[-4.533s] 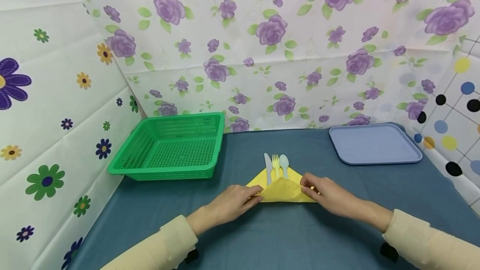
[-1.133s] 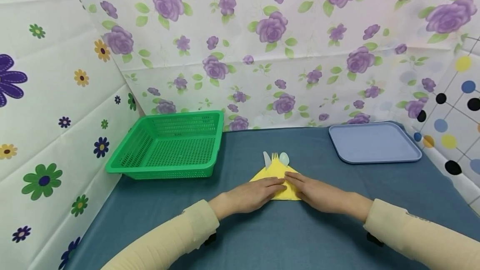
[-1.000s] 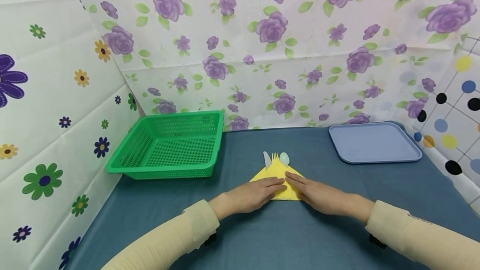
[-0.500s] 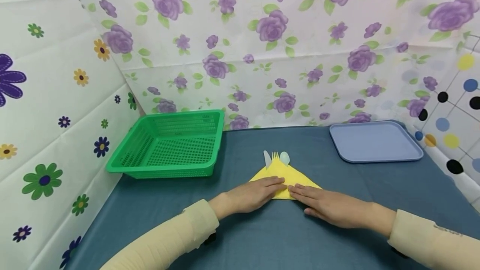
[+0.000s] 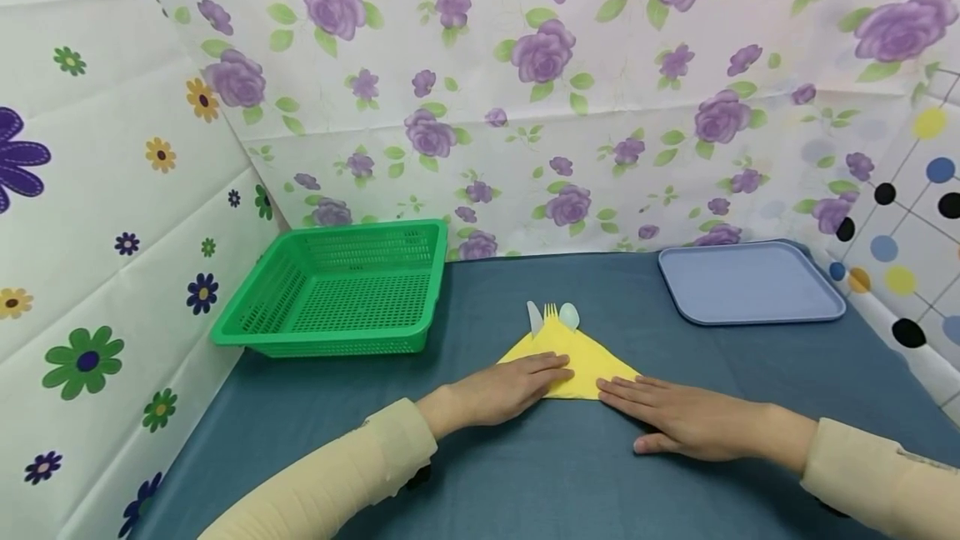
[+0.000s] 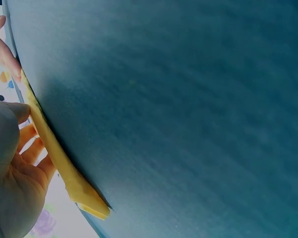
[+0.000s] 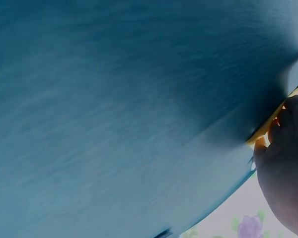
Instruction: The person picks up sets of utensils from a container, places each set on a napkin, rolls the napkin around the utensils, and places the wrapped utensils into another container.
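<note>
A yellow napkin (image 5: 581,361) lies folded on the blue cloth, its top flap coming to a point at the back. From under that point stick out the tips of a pale knife (image 5: 534,317), a yellow fork (image 5: 551,311) and a pale green spoon (image 5: 569,316); their handles are hidden. My left hand (image 5: 506,390) rests on the napkin's left half with its fingers stretched across it. My right hand (image 5: 686,415) lies flat at the right corner, fingertips on the napkin and thumb spread onto the cloth. Edge-on in the left wrist view, the napkin (image 6: 64,166) looks thin.
A green plastic basket (image 5: 431,307) stands at the back left of the table. At the back right lies a light blue tray (image 5: 750,286). Flower-printed sheets hang behind and on the left, with a dotted one on the right.
The napkin's front flap has been folded up over the utensils since the oldest frame. Lately my right hand has slid rightward from the napkin's middle to its right corner; my left hand has stayed.
</note>
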{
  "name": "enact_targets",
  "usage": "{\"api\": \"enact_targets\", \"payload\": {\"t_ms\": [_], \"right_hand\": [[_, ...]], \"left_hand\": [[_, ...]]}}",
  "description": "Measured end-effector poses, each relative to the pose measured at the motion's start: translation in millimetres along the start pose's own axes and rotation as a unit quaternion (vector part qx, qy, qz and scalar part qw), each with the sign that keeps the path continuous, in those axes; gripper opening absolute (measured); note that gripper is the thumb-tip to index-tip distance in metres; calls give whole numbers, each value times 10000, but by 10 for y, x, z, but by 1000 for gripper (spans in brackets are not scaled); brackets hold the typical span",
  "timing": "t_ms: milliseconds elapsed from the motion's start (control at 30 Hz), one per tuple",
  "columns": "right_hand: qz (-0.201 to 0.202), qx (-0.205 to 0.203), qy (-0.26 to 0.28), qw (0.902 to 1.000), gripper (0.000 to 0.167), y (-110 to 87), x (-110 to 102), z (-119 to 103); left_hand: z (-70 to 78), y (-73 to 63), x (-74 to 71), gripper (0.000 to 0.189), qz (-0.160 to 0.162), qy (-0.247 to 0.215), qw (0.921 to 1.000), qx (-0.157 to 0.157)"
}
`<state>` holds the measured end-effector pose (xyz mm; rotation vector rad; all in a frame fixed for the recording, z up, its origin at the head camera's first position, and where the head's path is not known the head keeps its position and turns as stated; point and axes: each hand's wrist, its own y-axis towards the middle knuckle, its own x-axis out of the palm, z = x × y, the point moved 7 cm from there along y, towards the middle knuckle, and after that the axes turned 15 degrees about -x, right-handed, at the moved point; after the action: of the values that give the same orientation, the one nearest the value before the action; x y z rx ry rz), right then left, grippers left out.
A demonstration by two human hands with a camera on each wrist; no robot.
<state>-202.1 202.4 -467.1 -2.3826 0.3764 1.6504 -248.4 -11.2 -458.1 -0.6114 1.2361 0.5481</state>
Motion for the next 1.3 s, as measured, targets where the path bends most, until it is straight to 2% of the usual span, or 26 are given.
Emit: {"api": "enact_targets", "payload": {"t_ms": [433, 600, 733, 867, 1033, 1167, 1300], "right_hand": [[198, 753, 162, 9968, 64, -510, -62, 93], [276, 741, 152, 9968, 62, -545, -65, 116], [207, 927, 442, 9945, 62, -524, -73, 150], [380, 975, 454, 9935, 56, -381, -163, 154], [906, 619, 140, 9939, 51, 0, -303, 108], [949, 216, 254, 9949, 60, 290, -303, 116], [936, 12, 386, 9949, 57, 461, -295, 169]], "left_hand": [[-21, -13, -13, 48, 37, -1, 10000, 16], [-40, -34, -18, 48, 12, -39, 10000, -35], [-33, -32, -16, 48, 12, -82, 10000, -11], [-24, -27, -5, 48, 7, -72, 10000, -12], [-18, -22, 6, 47, 11, -20, 10000, -16], [-11, -15, 6, 48, 22, 36, 10000, 18], [3, -8, 9, 48, 31, 38, 10000, 74]]}}
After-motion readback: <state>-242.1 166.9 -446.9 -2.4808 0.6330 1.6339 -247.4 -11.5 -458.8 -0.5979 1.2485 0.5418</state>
